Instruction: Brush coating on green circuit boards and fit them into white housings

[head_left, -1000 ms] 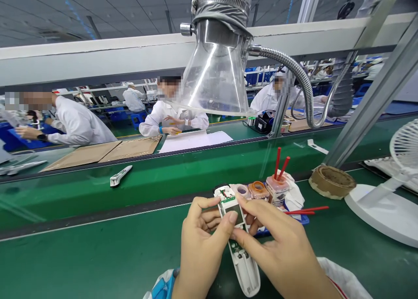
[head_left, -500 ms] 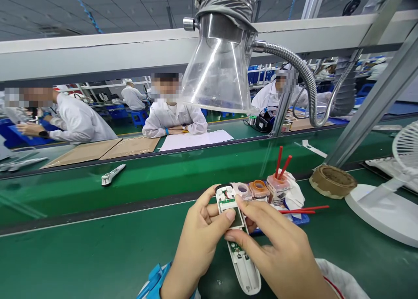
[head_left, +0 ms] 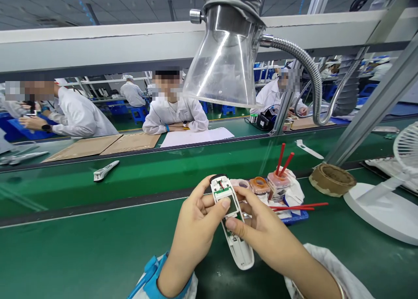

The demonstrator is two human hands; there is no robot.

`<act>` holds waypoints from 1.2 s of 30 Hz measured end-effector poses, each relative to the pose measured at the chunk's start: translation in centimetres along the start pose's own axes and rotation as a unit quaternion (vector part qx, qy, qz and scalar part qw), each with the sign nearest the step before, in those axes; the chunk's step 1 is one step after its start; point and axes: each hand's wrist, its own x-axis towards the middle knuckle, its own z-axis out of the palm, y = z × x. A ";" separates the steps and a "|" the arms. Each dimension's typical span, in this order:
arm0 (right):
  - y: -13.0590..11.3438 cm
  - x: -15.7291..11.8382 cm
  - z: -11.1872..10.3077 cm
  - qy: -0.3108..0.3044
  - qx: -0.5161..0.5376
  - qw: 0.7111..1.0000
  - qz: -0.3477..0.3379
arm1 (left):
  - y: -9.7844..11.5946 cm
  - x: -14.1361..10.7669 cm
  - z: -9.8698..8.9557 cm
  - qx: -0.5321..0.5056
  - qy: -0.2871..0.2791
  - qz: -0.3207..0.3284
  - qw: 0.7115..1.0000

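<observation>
plastic, white and smooth, makes up the long casing (head_left: 243, 256), a shallow shell with rounded ends and a thin raised rim. its near end is ribbed inside; its far end wears a black edge (head_left: 218, 176). set in it are green circuit board (head_left: 222, 190), a scrap of red wire (head_left: 221, 185) and a dark pane (head_left: 231, 206) in a white frame. the casing is held up over the bench (head_left: 81, 255), slanting, its far end leaning left. the left hand (head_left: 197, 222) pinches the far half, thumb flat on the pane, fingers bent at the left edge. the right hand (head_left: 261, 220) pinches the middle, thumb pressed just below the pane, forefinger at the right edge; its other fingertips are partly hidden.

the bench is flat, dull green. beyond the right hand sit a blue tray (head_left: 295, 219), crumpled white tissue (head_left: 295, 193), a squat orange-rimmed jar (head_left: 260, 186) and thin red sticks (head_left: 305, 207). rightward, a thick brown roll of tape (head_left: 326, 188) nearly meets a round white fan base (head_left: 375, 216). above, a clear flared hood (head_left: 225, 68) shines in streaks beside a ribbed metal hose (head_left: 308, 66).
</observation>
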 end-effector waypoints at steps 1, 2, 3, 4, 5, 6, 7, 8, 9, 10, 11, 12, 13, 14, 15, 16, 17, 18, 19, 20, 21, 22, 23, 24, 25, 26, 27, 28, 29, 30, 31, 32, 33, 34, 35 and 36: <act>0.0 0.2 -0.1 -0.037 0.026 0.999 0.009 | 0.1 0.1 -0.1 0.008 0.004 0.003 1.000; 0.1 0.4 -0.1 -0.068 0.049 0.996 0.017 | 0.1 0.2 -0.1 0.019 0.007 0.004 1.000; 0.2 0.6 -0.2 -0.090 0.067 0.993 0.026 | 0.1 0.3 -0.2 0.030 0.008 0.003 1.000; 0.3 0.7 -0.2 -0.103 0.081 0.991 0.039 | 0.1 0.5 -0.2 0.042 0.007 0.001 0.999; 0.4 0.9 -0.2 -0.108 0.092 0.989 0.052 | 0.1 0.6 -0.3 0.051 0.005 -0.002 0.999; 0.6 1.0 -0.3 -0.111 0.102 0.987 0.064 | 0.1 0.7 -0.3 0.059 0.003 -0.007 0.998; 0.7 1.1 -0.3 -0.113 0.111 0.985 0.073 | 0.0 0.7 -0.4 0.065 0.000 -0.010 0.998; 0.8 1.2 -0.2 -0.115 0.120 0.983 0.081 | -0.1 0.8 -0.4 0.068 -0.002 -0.012 0.998; 0.9 1.2 -0.2 -0.114 0.127 0.982 0.086 | -0.1 0.9 -0.4 0.072 -0.004 -0.012 0.997; 1.0 1.3 -0.1 -0.112 0.134 0.981 0.088 | -0.2 0.9 -0.5 0.075 -0.006 -0.012 0.997; 1.1 1.3 0.0 -0.110 0.141 0.980 0.088 | -0.2 0.9 -0.5 0.079 -0.009 -0.014 0.997; 1.2 1.3 0.1 -0.107 0.146 0.980 0.087 | -0.3 0.9 -0.5 0.082 -0.012 -0.016 0.996; 1.3 1.3 0.2 -0.105 0.150 0.979 0.087 | -0.3 0.9 -0.6 0.083 -0.015 -0.019 0.996; 1.4 1.3 0.3 -0.104 0.151 0.979 0.090 | -0.3 0.9 -0.6 0.085 -0.018 -0.023 0.996; 1.4 1.3 0.4 -0.104 0.148 0.979 0.094 | -0.3 0.8 -0.6 0.085 -0.020 -0.026 0.996; 1.4 1.3 0.5 -0.105 0.144 0.979 0.097 | -0.3 0.8 -0.6 0.086 -0.020 -0.028 0.996; 1.4 1.3 0.6 -0.105 0.140 0.980 0.098 | -0.2 0.8 -0.6 0.088 -0.018 -0.028 0.996; 1.3 1.2 0.7 -0.104 0.138 0.980 0.098 | -0.2 0.7 -0.6 0.090 -0.017 -0.029 0.995; 1.2 1.2 0.7 -0.104 0.137 0.980 0.098 | -0.1 0.7 -0.5 0.092 -0.016 -0.030 0.995; 1.0 1.1 0.8 -0.102 0.137 0.981 0.097 | -0.1 0.6 -0.5 0.093 -0.014 -0.031 0.995; 0.9 1.1 0.8 -0.101 0.137 0.981 0.098 | 0.0 0.6 -0.4 0.093 -0.012 -0.032 0.995; 0.7 1.0 0.8 -0.101 0.136 0.980 0.100 | 0.0 0.6 -0.4 0.092 -0.010 -0.033 0.995; 0.6 1.0 0.8 -0.100 0.134 0.981 0.102 | 0.1 0.5 -0.3 0.090 -0.007 -0.034 0.995; 0.4 1.0 0.8 -0.100 0.134 0.981 0.103 | 0.1 0.5 -0.3 0.089 -0.004 -0.034 0.995; 0.4 0.9 0.9 -0.099 0.136 0.980 0.102 | 0.1 0.5 -0.3 0.088 -0.004 -0.034 0.996; 0.3 0.9 0.9 -0.099 0.138 0.980 0.101 | 0.2 0.5 -0.3 0.087 -0.006 -0.034 0.996; 0.3 0.9 0.9 -0.098 0.140 0.980 0.101 | 0.2 0.5 -0.3 0.086 -0.009 -0.034 0.996; 0.3 0.9 0.9 -0.098 0.142 0.980 0.101 | 0.2 0.5 -0.3 0.085 -0.012 -0.033 0.996; 0.3 0.9 0.9 -0.099 0.142 0.980 0.102 | 0.2 0.5 -0.3 0.083 -0.015 -0.032 0.996; 0.3 0.9 1.0 -0.100 0.142 0.979 0.102 | 0.2 0.4 -0.3 0.081 -0.018 -0.032 0.996; 0.3 0.9 1.0 -0.100 0.142 0.979 0.102 | 0.2 0.4 -0.3 0.078 -0.019 -0.032 0.996; 0.3 0.9 1.0 -0.101 0.144 0.979 0.102 | 0.2 0.4 -0.3 0.076 -0.019 -0.032 0.996; 0.3 0.9 1.0 -0.102 0.145 0.979 0.101 | 0.2 0.4 -0.3 0.075 -0.020 -0.033 0.996; 0.3 1.0 1.0 -0.102 0.147 0.979 0.100 | 0.1 0.4 -0.3 0.074 -0.018 -0.033 0.997; 0.4 1.0 1.0 -0.103 0.149 0.978 0.099 | 0.1 0.4 -0.3 0.074 -0.016 -0.032 0.997; 0.4 1.0 1.0 -0.102 0.150 0.978 0.100 | 0.1 0.4 -0.3 0.073 -0.015 -0.031 0.997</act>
